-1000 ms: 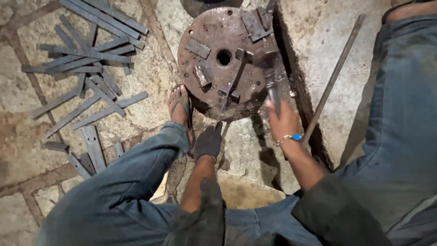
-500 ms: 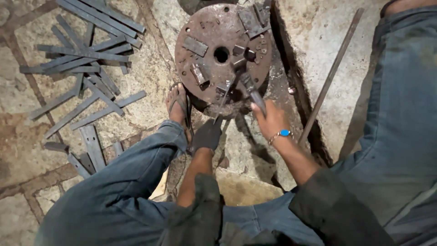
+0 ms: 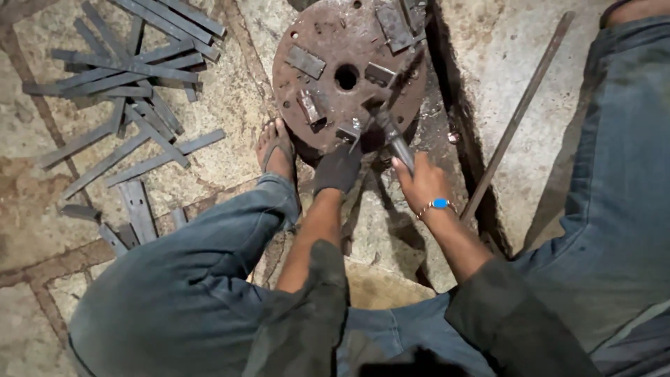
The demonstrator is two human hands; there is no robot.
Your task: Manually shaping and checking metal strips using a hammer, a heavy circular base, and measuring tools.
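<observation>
Just ahead of both hands lies the rusty disc.

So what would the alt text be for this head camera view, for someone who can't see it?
A seated person's right hand swings a hammer onto a rusty round metal disc on the stone floor, while the gloved left hand steadies a small piece at the disc's near edge. A sandalled foot braces beside the disc; flat metal strips lie scattered left, a long rod right.
</observation>
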